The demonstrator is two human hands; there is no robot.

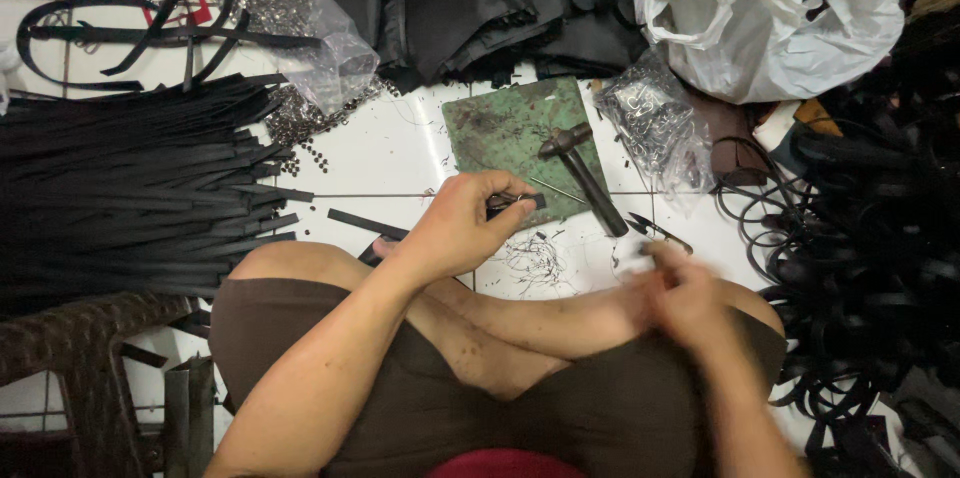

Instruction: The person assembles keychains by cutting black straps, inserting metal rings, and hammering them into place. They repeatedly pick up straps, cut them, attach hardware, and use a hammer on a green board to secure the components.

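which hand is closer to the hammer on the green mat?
Left. The left hand holds a black strap piece at the green mat's lower edge, just left of the hammer. The right hand, blurred, sits below the handle's end, slightly farther off.

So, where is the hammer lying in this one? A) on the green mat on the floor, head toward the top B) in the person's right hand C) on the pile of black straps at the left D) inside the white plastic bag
A: the hammer lies untouched across the green mat, while the left hand pinches a small black strap piece.
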